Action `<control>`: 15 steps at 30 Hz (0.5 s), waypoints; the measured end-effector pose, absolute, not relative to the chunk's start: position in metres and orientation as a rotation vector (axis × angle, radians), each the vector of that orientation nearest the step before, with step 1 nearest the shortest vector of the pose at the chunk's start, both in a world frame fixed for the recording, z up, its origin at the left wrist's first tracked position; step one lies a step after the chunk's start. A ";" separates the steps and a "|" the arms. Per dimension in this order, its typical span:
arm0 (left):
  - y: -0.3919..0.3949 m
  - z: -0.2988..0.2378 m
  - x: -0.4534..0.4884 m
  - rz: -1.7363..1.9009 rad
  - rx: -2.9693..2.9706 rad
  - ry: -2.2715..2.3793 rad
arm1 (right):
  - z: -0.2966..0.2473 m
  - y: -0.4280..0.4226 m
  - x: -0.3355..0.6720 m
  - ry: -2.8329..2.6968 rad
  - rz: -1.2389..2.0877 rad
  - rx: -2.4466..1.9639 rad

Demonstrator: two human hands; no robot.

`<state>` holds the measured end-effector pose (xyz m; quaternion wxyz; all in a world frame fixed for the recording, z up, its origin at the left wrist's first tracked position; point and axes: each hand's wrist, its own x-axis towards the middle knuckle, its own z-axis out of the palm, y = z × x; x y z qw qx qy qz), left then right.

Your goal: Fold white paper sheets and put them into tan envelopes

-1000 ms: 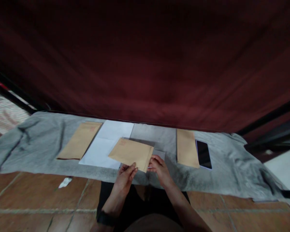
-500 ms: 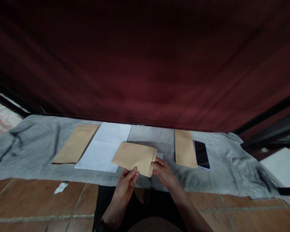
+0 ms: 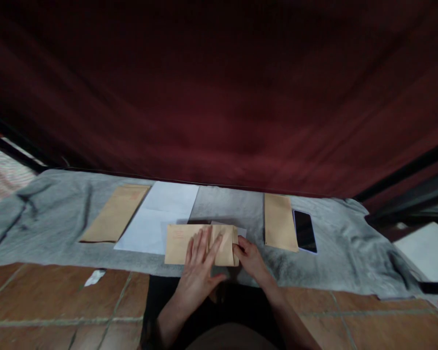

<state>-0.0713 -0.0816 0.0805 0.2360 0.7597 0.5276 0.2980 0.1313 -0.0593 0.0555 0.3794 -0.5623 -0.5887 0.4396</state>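
A brown paper envelope (image 3: 175, 245) lies flat before me on the grey cloth, with faint red print near its left end. My left hand (image 3: 197, 279) rests on its middle, palm down and fingers stretched out. At the right end of the envelope, my right hand (image 3: 252, 258) pinches the edge by the flap between thumb and fingers. Part of a white paper (image 3: 242, 233) shows from under the envelope, behind its right end. Its left end overlaps the large white sheet (image 3: 160, 214).
Grey cloth (image 3: 219, 201) covers the work surface. More brown envelopes lie at the left (image 3: 117, 214) and right (image 3: 279, 221), the right one beside a phone (image 3: 304, 231). A dark red curtain (image 3: 219, 121) hangs behind. A white scrap (image 3: 94, 277) lies on the tiled floor.
The envelope, held tilted in both hands before, has come down flat onto the cloth. My left hand has let go of its edge and spread over it; my right hand still grips the right end.
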 end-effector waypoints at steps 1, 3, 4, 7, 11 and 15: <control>-0.071 0.083 -0.074 0.725 2.281 1.474 | 0.058 -0.061 0.132 -1.512 1.123 -1.424; -0.052 0.086 -0.079 0.539 2.537 1.449 | 0.063 -0.062 0.134 -1.529 1.110 -1.424; -0.046 0.085 -0.082 0.478 2.609 1.428 | 0.065 -0.063 0.135 -1.538 1.104 -1.429; -0.039 0.081 -0.087 0.430 2.690 1.371 | 0.064 -0.062 0.136 -1.529 1.114 -1.441; -0.046 0.077 -0.088 0.517 2.663 1.339 | 0.056 -0.060 0.131 -1.299 1.205 -1.468; -0.052 0.077 -0.089 0.579 2.630 1.357 | 0.049 -0.059 0.130 -1.206 1.245 -1.470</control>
